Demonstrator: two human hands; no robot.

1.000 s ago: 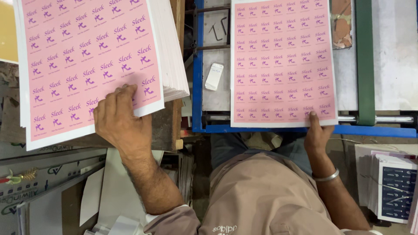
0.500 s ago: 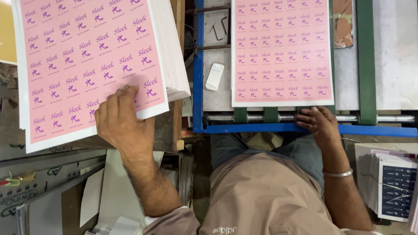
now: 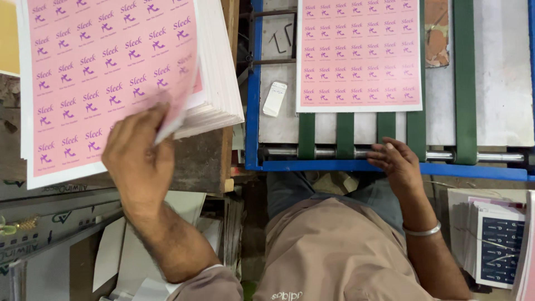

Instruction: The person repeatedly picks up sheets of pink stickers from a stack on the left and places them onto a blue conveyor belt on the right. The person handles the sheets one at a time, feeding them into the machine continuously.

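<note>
Sheets [image 3: 111, 78] of pink paper printed with rows of small purple shoe marks sit in a thick stack [image 3: 220, 83] on a wooden ledge at the person's left, close enough to be reached without leaning. The left hand [image 3: 139, 161] rests on the stack's near corner, thumb and fingers pinching the top sheet's corner, which curls up off the pile, seemingly to part one sheet from the rest. To the right, a single sheet [image 3: 359, 53] lies flat on the grey bed of a blue-framed machine [image 3: 253, 111], square to the frame, over green belts [image 3: 345, 134] that run toward a steel roller [image 3: 334, 151]. The right hand [image 3: 393, 161] hovers over the roller and blue front rail, fingers loosely curled and slightly spread, holding nothing, just clear of that sheet's near edge. A small white tag [image 3: 275, 98] lies on the bed beside the sheet. Dark blue printed cards [image 3: 501, 245] are stacked at the lower right.
</note>
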